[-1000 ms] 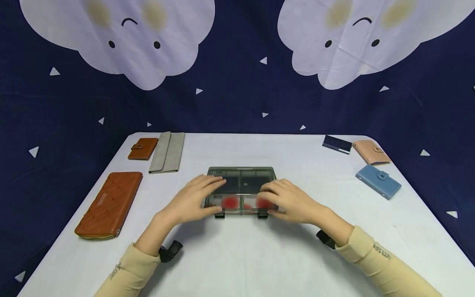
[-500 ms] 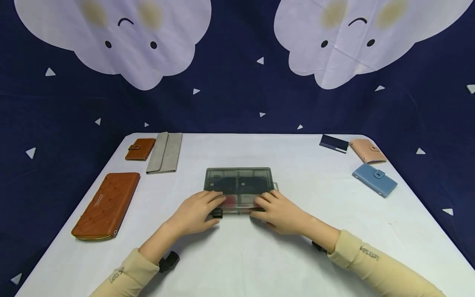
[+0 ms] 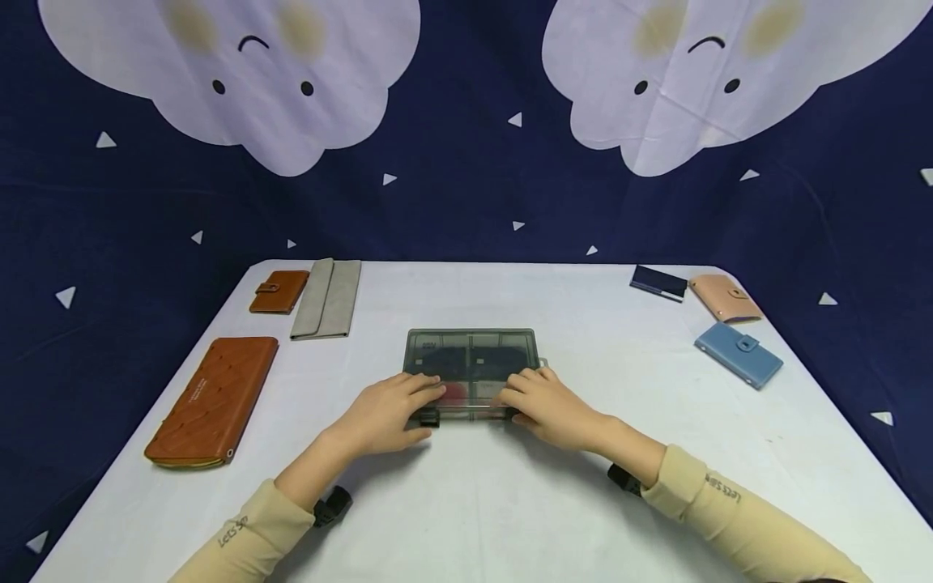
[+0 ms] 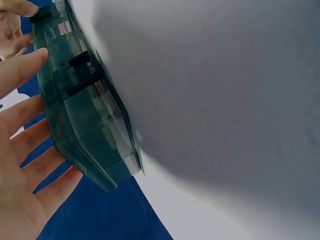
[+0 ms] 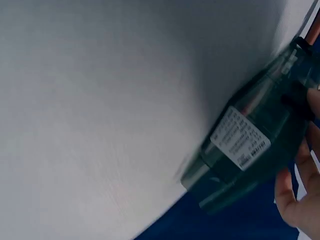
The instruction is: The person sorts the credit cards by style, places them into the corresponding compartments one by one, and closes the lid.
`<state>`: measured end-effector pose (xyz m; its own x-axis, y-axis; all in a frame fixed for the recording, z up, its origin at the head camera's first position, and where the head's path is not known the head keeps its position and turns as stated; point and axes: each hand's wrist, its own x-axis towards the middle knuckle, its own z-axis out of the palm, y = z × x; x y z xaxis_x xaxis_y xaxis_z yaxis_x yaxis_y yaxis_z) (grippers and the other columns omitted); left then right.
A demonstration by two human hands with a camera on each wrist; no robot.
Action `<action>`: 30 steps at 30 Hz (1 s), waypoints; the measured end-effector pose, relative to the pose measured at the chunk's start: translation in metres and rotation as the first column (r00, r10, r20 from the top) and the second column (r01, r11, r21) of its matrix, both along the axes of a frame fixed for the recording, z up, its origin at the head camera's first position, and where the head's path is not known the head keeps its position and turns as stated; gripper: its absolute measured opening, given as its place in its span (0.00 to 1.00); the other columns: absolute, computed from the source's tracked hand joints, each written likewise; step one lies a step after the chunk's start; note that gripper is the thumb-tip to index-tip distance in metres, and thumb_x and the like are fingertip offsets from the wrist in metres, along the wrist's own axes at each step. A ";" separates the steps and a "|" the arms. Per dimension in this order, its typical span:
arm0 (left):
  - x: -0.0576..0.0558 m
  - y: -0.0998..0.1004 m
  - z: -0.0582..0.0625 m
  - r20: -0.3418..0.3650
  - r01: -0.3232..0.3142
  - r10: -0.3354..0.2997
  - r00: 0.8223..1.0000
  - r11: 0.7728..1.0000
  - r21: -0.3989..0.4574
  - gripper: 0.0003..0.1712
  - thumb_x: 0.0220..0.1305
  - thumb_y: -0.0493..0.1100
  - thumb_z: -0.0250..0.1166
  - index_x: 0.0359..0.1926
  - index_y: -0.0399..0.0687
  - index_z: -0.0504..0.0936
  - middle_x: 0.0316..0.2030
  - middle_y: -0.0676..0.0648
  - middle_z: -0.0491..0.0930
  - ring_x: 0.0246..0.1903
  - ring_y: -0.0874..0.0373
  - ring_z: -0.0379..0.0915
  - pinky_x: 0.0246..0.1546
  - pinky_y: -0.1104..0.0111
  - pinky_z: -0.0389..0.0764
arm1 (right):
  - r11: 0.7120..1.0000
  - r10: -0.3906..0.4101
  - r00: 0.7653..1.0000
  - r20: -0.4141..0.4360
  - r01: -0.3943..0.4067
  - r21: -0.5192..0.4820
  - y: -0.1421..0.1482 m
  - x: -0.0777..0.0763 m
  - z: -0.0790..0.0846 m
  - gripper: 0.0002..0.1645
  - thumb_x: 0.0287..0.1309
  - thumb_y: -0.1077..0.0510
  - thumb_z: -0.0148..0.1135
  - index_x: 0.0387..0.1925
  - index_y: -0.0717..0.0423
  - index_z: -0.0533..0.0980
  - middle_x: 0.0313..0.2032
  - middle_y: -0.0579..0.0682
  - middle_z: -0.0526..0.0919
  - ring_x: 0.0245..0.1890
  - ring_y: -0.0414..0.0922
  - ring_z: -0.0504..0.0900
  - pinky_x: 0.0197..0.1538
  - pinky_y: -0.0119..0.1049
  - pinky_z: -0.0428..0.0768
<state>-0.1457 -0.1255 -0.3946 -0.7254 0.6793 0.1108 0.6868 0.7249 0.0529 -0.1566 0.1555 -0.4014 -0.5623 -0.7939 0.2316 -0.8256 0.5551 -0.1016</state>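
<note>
A smoky see-through plastic box point(image 3: 470, 352) with inner compartments lies on the white table, its lid down. Dark and red contents show through. My left hand point(image 3: 389, 413) rests its nearly straight fingers on the lid's left front part, the thumb held off the front side. Its black latch point(image 4: 85, 73) shows in the left wrist view, close to that thumb. My right hand point(image 3: 557, 411) has bent fingers over the right front of the lid. In the right wrist view its thumb point(image 5: 314, 101) presses at the other black latch point(image 5: 299, 100). A printed white label point(image 5: 241, 137) is on the box's side.
At left on the table lie a large brown wallet point(image 3: 215, 403), a small brown card holder point(image 3: 279, 291) and a grey folding wallet point(image 3: 326, 300). On the right are a dark flat case point(image 3: 658, 282), a peach card holder point(image 3: 725, 298) and a blue one point(image 3: 739, 354).
Both hands have come down from over the lid to the box's front edge. Lately the right hand has shifted slightly and its thumb now sits by the right latch.
</note>
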 end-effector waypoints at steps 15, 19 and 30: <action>-0.008 0.011 0.003 0.122 -0.091 0.087 0.989 0.995 0.032 0.41 0.53 0.55 0.68 0.65 0.47 0.66 0.62 0.40 0.64 0.61 0.42 0.59 0.57 0.46 0.66 | 0.982 -0.118 0.966 0.230 0.148 -0.118 0.009 -0.015 0.006 0.23 0.55 0.51 0.64 0.53 0.47 0.74 0.52 0.47 0.73 0.54 0.48 0.69 0.54 0.50 0.65; -0.011 0.022 -0.002 0.103 -0.177 0.178 0.979 0.984 -0.027 0.45 0.52 0.58 0.67 0.67 0.46 0.61 0.64 0.36 0.58 0.62 0.40 0.54 0.57 0.46 0.63 | 0.968 -0.218 0.949 0.226 0.240 -0.073 0.015 -0.019 0.005 0.27 0.57 0.47 0.61 0.58 0.47 0.71 0.62 0.54 0.66 0.62 0.54 0.62 0.59 0.57 0.60; -0.009 0.048 -0.006 -0.064 -0.324 0.319 0.946 0.913 -0.249 0.46 0.50 0.62 0.67 0.65 0.46 0.61 0.61 0.38 0.58 0.59 0.43 0.55 0.53 0.52 0.63 | 0.947 -0.303 0.900 0.312 0.320 -0.004 0.016 -0.023 0.002 0.34 0.55 0.42 0.61 0.62 0.45 0.67 0.66 0.54 0.61 0.66 0.56 0.54 0.59 0.63 0.54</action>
